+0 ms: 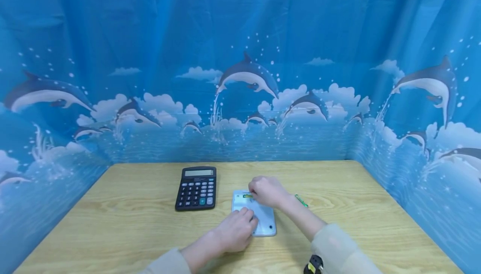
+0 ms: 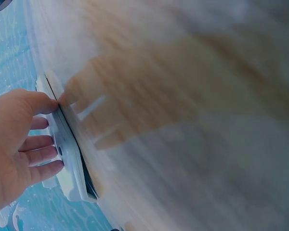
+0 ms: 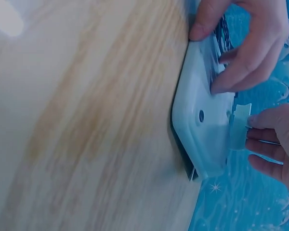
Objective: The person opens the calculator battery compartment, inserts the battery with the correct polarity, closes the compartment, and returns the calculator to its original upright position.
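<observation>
A pale blue-white calculator [image 1: 264, 219] lies back side up on the table, with a green-and-yellow battery [image 1: 247, 196] showing in its open compartment. My left hand [image 1: 237, 229] holds it by the near side, thumb at the edge and fingers over the back. In the left wrist view, that thumb meets the edge close above the tabletop. My right hand [image 1: 267, 191] is over the far end, pinching a small pale battery cover [image 3: 239, 126] between thumb and fingers. The cover stands tilted beside the compartment in the right wrist view. The calculator's front is hidden.
A black calculator [image 1: 196, 189] lies face up to the left. To the right, beyond my right forearm, is a green battery [image 1: 301, 200] on the wooden table [image 1: 124, 215]. A blue dolphin-print curtain [image 1: 240, 23] encloses the back and sides. A black-and-yellow item [image 1: 313, 264] shows by my right sleeve.
</observation>
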`<act>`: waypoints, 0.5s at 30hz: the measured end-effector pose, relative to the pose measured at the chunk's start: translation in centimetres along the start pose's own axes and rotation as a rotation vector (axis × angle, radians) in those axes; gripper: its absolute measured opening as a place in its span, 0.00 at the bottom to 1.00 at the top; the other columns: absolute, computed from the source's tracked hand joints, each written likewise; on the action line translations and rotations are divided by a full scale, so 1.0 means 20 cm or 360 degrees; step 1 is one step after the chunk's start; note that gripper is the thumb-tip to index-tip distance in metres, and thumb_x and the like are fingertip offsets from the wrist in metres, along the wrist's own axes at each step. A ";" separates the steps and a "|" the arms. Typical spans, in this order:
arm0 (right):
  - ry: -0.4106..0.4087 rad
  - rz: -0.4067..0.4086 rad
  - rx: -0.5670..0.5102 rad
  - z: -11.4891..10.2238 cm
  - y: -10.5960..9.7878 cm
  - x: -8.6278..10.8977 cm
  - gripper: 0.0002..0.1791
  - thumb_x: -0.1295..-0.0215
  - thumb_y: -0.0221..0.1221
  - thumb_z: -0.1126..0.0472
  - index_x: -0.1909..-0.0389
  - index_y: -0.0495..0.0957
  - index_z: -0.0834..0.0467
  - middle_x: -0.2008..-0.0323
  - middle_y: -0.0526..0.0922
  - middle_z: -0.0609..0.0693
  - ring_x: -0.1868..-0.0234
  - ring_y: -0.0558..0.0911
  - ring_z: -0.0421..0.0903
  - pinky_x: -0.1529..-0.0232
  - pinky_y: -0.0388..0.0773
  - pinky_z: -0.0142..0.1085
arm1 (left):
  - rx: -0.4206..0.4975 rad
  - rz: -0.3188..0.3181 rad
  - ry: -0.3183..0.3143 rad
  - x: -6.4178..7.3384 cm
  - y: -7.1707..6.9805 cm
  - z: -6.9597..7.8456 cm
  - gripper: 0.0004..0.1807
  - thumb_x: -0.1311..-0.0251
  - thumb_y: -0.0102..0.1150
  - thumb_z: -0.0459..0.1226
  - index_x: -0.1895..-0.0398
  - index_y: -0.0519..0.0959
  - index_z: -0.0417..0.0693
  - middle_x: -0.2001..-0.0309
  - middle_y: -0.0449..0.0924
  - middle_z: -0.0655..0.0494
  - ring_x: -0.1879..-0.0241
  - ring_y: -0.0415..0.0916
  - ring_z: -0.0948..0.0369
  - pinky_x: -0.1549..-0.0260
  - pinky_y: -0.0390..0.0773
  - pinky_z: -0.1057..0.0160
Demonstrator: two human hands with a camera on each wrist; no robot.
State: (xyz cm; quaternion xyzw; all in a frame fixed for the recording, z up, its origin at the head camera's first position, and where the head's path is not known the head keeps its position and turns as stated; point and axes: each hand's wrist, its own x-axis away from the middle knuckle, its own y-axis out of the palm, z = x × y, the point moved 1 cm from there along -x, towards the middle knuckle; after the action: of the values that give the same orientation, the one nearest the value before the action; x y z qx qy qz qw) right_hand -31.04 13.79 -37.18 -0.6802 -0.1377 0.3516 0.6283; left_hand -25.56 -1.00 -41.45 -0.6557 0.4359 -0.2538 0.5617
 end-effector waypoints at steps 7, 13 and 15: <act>0.0019 -0.0030 0.0025 -0.02 0.02 -0.01 0.05 0.44 0.60 0.65 0.77 0.79 0.55 0.79 0.74 0.43 0.78 0.70 0.36 0.79 0.67 0.24 | -0.0043 0.0037 0.0010 0.00 0.00 0.00 0.17 0.51 0.62 0.41 0.57 0.78 0.45 0.62 0.72 0.55 0.63 0.68 0.62 0.69 0.71 0.70; 0.0013 -0.0091 0.0037 -0.02 0.04 0.00 0.05 0.42 0.59 0.65 0.75 0.80 0.56 0.79 0.73 0.43 0.79 0.68 0.36 0.80 0.66 0.24 | -0.0019 0.0022 0.0016 0.00 0.00 0.00 0.18 0.51 0.62 0.41 0.56 0.78 0.45 0.62 0.72 0.55 0.62 0.68 0.63 0.68 0.71 0.70; 0.0009 -0.0089 0.0034 -0.02 0.04 -0.01 0.05 0.42 0.58 0.65 0.75 0.80 0.56 0.79 0.71 0.43 0.80 0.67 0.36 0.81 0.65 0.24 | -0.0022 0.0026 0.0014 0.00 0.00 0.00 0.18 0.51 0.62 0.41 0.56 0.78 0.45 0.62 0.72 0.55 0.62 0.68 0.63 0.69 0.71 0.70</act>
State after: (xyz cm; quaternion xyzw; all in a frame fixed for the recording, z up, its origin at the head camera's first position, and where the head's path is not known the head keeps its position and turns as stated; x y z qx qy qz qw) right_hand -31.12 13.31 -38.01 -0.6703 -0.1511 0.3334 0.6455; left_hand -25.64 -0.98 -41.52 -0.6550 0.4454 -0.2490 0.5573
